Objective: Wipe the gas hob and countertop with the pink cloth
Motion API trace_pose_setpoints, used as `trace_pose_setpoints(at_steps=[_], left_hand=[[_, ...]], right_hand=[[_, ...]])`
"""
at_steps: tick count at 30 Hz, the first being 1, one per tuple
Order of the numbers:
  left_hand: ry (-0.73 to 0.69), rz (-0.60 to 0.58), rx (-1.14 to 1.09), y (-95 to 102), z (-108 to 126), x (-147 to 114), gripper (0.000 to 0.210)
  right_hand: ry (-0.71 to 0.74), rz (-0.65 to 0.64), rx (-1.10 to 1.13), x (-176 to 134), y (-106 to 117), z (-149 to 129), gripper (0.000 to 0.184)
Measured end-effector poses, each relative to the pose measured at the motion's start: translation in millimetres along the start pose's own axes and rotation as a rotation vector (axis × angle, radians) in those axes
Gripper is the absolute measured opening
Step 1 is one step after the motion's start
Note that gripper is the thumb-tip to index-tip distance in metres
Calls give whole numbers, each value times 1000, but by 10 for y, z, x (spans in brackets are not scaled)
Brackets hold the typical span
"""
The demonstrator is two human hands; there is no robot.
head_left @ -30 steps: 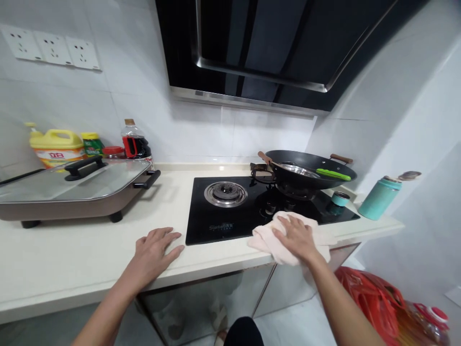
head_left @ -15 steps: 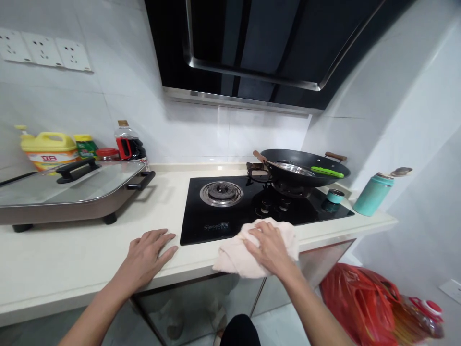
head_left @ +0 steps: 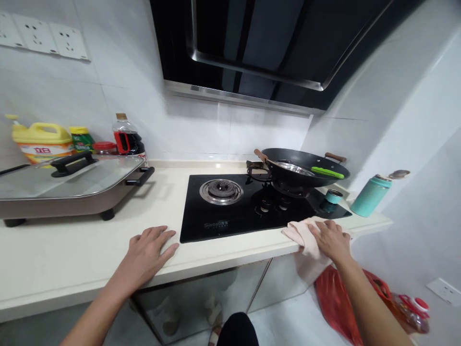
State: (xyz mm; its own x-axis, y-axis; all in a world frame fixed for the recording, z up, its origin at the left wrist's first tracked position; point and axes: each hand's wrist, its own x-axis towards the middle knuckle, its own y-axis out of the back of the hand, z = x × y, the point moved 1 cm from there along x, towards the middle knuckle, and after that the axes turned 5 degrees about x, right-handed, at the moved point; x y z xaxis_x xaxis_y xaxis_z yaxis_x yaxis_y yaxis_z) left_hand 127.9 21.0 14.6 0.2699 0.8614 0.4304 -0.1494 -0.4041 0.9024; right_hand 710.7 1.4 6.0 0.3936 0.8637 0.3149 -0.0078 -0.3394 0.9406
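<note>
A pale pink cloth (head_left: 303, 234) lies on the counter's front edge, at the lower right of the black gas stove (head_left: 239, 216). My right hand (head_left: 332, 240) grips and presses it there, and part of the cloth hangs over the edge. Resting on the white counter (head_left: 162, 192), just left of the stove's corner, my left hand (head_left: 147, 252) is open with its fingers spread and holds nothing. The bare left burner (head_left: 221, 191) and the stove's knobs (head_left: 265, 206) lie between and behind the hands.
A wok (head_left: 298, 178) with a green-handled tool (head_left: 327, 171) sits on the right burner. A teal cup (head_left: 333, 196) and teal bottle (head_left: 370, 196) stand right. An electric pan (head_left: 72, 207) occupies the left; a range hood (head_left: 245, 48) overhangs. A red bag (head_left: 334, 302) is on the floor.
My right hand has slid the cloth rightward along the counter's front edge, from below the stove's middle to its right end. My left hand stays at the stove's left corner.
</note>
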Motion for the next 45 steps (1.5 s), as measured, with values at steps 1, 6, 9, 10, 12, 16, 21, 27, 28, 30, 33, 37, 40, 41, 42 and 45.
trace_pose_setpoints(at_steps=[1, 6, 9, 10, 12, 16, 21, 27, 28, 30, 33, 37, 40, 41, 42, 45], left_hand=[[0, -1, 0, 4, 7, 5, 48], [4, -10, 13, 8, 18, 17, 48], [0, -9, 11, 2, 11, 16, 47], [1, -10, 10, 0, 6, 15, 47], [8, -17, 8, -4, -4, 15, 48], [24, -32, 1, -4, -24, 17, 50], [15, -33, 12, -3, -28, 19, 50], [29, -33, -14, 5, -13, 18, 50], [27, -20, -22, 8, -11, 17, 50], [25, -4, -31, 11, -11, 16, 50], [23, -10, -23, 7, -17, 11, 50], [11, -22, 16, -4, -18, 4, 49], [10, -18, 36, -12, -10, 0, 49], [8, -16, 38, -16, -9, -1, 48], [7, -12, 37, -20, -9, -2, 48], [-5, -3, 35, -34, -14, -7, 47]], right_hand=[[43, 11, -1, -50, 9, -106, 49], [334, 83, 97, -468, 93, -962, 40], [525, 143, 214, -727, 126, -1536, 33], [571, 155, 249, -793, 127, -1693, 30], [634, 179, 295, -875, 117, -1918, 27], [651, 194, 411, -815, 93, -1932, 27], [367, 280, 682, -369, 110, -1310, 17], [8, 326, 437, 355, 175, -465, 42], [-39, 314, 398, 454, 189, -361, 44], [-117, 294, 341, 603, 204, -200, 47], [-174, 211, 244, 703, 159, -95, 50], [-103, 62, 151, 658, 8, -229, 57], [-4, -3, 112, 498, -84, -496, 61], [30, -21, 105, 413, -100, -614, 62], [67, -37, 103, 312, -108, -747, 63], [217, -68, 141, -68, -84, -1251, 66]])
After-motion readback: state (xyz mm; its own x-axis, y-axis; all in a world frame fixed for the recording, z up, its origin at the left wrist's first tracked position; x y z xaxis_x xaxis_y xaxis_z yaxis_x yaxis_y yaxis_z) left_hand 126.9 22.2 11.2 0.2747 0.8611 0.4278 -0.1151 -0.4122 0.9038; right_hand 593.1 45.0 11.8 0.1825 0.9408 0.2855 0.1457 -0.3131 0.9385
